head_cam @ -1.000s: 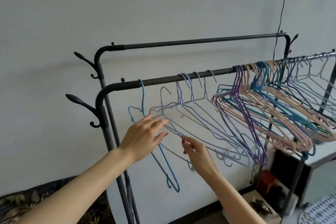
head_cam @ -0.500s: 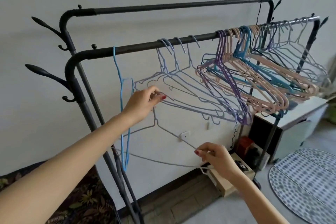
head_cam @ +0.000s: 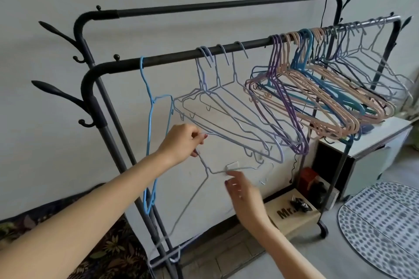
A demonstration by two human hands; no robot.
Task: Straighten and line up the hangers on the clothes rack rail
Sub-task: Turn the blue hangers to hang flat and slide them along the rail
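Left hand (head_cam: 181,140) curled, fingers and thumb pinching a pale wire hanger (head_cam: 205,169) near its neck, off the rail and held below the hanging row. That hanger is tilted, one arm running down toward the floor by the rack's foot, its other arm level and passing just above the right hand. Right hand (head_cam: 241,190) motion-blurred, fingers loosely spread under the level wire; cannot tell whether it grips the wire or only touches it.

Front rail (head_cam: 176,60) dark, running from lower left up to the right. Blue hanger (head_cam: 149,120) hangs alone near the rail's left bend, turned almost edge-on, dangling long and crooked. Next along, a few pale lilac hangers (head_cam: 217,102) hooked apart from each other, bodies fanned and overlapping. Further right a dense bunch (head_cam: 317,102) of purple, pink and blue plastic hangers, packed hook to hook and splayed out toward the camera. Beyond them more thin pale hangers (head_cam: 371,61) to the rail's right end.

Back rail (head_cam: 226,7) bare. Side hooks (head_cam: 56,95) stick out on the left post. White cabinet (head_cam: 371,142) stands behind the rack's right end, wooden box (head_cam: 292,217) on the floor below, patterned mat (head_cam: 383,229) at right.
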